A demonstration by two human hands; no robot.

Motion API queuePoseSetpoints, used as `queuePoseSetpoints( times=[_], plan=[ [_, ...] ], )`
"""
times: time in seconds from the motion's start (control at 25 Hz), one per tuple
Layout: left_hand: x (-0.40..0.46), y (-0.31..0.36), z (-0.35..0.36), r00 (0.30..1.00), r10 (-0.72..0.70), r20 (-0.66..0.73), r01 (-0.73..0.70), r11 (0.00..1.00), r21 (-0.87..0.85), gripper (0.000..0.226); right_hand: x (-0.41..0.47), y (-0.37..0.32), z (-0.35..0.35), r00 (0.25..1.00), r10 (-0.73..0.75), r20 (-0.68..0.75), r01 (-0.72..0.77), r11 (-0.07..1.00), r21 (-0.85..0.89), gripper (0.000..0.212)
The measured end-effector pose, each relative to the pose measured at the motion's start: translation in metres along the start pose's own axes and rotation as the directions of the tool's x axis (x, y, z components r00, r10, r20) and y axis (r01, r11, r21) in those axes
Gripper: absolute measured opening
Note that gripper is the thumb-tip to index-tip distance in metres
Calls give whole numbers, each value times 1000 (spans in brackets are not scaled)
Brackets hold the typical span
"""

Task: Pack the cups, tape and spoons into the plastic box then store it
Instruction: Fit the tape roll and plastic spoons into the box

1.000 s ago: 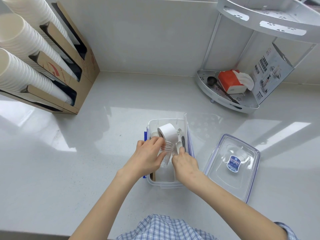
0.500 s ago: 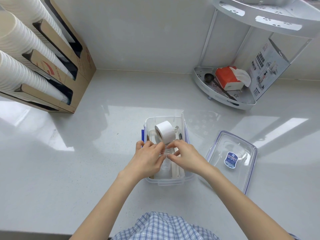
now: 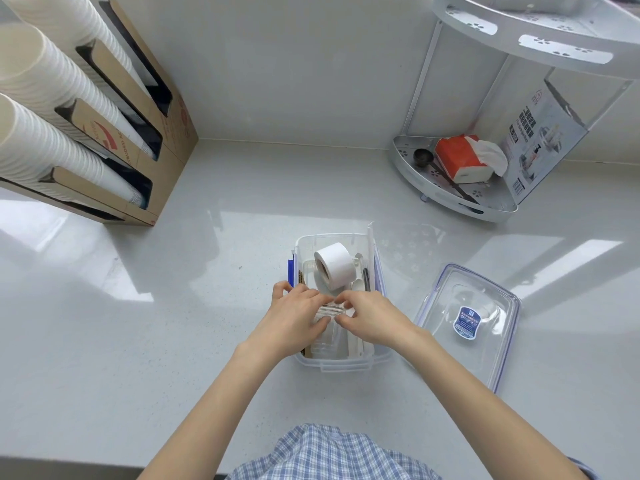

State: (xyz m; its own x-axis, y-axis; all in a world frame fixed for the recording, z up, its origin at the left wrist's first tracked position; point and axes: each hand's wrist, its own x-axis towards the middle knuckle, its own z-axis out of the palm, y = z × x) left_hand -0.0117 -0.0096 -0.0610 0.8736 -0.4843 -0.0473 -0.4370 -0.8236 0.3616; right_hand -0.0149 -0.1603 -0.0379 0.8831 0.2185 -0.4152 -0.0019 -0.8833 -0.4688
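A clear plastic box [image 3: 335, 364] with blue clips sits open on the white counter in front of me. Inside it a white roll of tape [image 3: 335, 270] leans at the far end, and spoons [image 3: 360, 284] lie along the right wall. Stacked clear cups [image 3: 327, 315] lie on their side in the box. My left hand [image 3: 292, 318] and my right hand [image 3: 372, 315] both reach into the box and pinch the cups' rim from either side. The box's clear lid [image 3: 471, 320] lies flat on the counter to the right.
A cardboard dispenser [image 3: 104, 140] with long stacks of white paper cups stands at the back left. A white corner rack [image 3: 453, 199] at the back right holds a red tissue pack, a dark scoop and a printed box. Its upper shelf overhangs at top right.
My right hand moved left from the spoons to the cups' rim and now pinches it together with my left hand. The view shifted slightly.
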Motion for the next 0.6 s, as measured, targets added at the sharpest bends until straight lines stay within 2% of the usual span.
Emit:
queuePoseSetpoints(
  times=[0.08,0.24,0.36,0.48,0.6],
  plan=[
    [1,0,-3,999,-16,-32,15,999,-44,34,0,1,-4,995,-1,-102,10,996,92,36],
    [10,-3,-13,988,-56,-144,38,992,-122,30,7,4,-19,949,103,-298,-20,963,268,35],
    [22,-7,-19,977,-104,-185,81,989,-126,35,18,3,-21,956,133,-261,-53,955,293,49],
    [35,-12,-18,976,-142,-167,129,988,-86,50,27,-2,-13,968,142,-207,-89,965,247,64],
    [43,-15,-13,978,-162,-129,156,986,-54,62,32,-4,-8,969,130,-208,-87,975,204,62]
  ],
)
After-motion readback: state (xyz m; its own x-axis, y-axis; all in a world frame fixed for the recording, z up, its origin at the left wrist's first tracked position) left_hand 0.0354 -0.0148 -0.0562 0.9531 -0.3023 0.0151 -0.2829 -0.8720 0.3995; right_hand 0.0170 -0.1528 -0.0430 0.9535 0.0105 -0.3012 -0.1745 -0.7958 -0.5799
